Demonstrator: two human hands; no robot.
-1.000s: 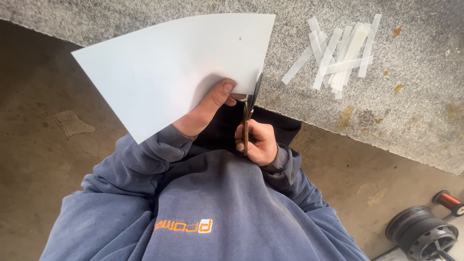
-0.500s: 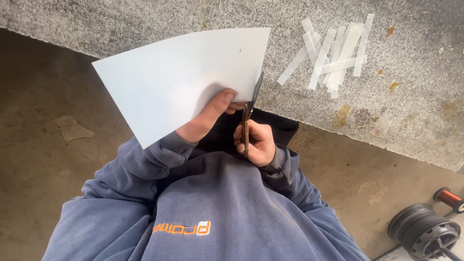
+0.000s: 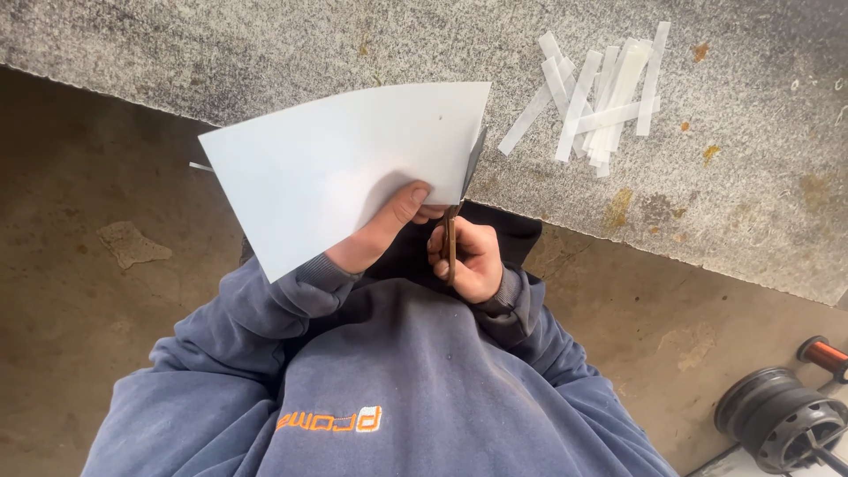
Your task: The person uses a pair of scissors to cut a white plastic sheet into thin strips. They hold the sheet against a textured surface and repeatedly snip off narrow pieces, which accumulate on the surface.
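Two hands work close to the chest: the left hand [image 3: 380, 231] pinches a white paper sheet [image 3: 344, 168] from below, thumb on top, holding it over the floor and the slab's edge. Just beside it, the right hand [image 3: 473, 256] is closed round the scissors [image 3: 452, 237], blades at the sheet's right edge. Judging by this, a strip cut is under way. Farther off, cut paper strips [image 3: 601, 97] lie piled on the grey stone slab [image 3: 265, 44].
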